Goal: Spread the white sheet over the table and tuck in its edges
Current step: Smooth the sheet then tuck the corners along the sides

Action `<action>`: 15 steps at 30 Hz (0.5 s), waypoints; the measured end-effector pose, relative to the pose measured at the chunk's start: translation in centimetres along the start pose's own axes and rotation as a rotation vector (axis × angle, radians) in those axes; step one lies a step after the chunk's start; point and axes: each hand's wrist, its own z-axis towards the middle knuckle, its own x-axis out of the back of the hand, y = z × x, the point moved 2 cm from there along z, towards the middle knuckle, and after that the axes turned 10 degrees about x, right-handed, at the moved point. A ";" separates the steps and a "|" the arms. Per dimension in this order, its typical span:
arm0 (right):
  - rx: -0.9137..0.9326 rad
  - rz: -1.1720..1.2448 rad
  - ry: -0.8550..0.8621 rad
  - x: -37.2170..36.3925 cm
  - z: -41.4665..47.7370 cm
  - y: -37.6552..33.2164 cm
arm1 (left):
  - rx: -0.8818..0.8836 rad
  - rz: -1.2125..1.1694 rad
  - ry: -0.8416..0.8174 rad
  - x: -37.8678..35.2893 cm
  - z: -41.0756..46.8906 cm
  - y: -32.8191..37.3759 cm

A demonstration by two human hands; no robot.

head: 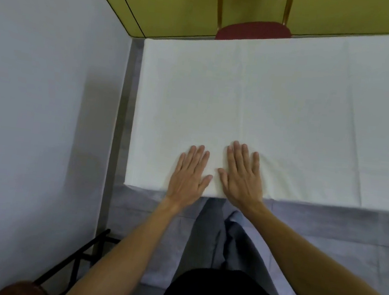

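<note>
Left hand (191,171) and right hand (241,175) press flat, fingers (200,155) straight and gripping nothing, side by side on the white sheet (279,104) spread over the bench. Its near edge, seemingly untucked, hangs just behind both wrists, running left to right

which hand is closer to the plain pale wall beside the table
Left. The left hand presses flat on the white cloth sheet, toward the plain pale wall; the right hand lies beside it, farther away.
</note>
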 end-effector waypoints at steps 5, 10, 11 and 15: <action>-0.005 -0.022 -0.038 0.0 -0.1 -0.1 | 0.026 0.051 -0.015 0.8 -1.4 -8.2; -0.021 -0.052 -0.069 0.5 0.1 -0.4 | -0.035 0.068 -0.037 1.3 -1.7 -11.2; -0.023 -0.054 -0.067 0.5 0.1 -0.4 | -0.032 0.058 -0.039 1.3 -1.7 -11.2; -0.036 -0.084 -0.094 0.8 0.1 -0.6 | 0.005 0.030 -0.041 1.7 -2.3 -12.0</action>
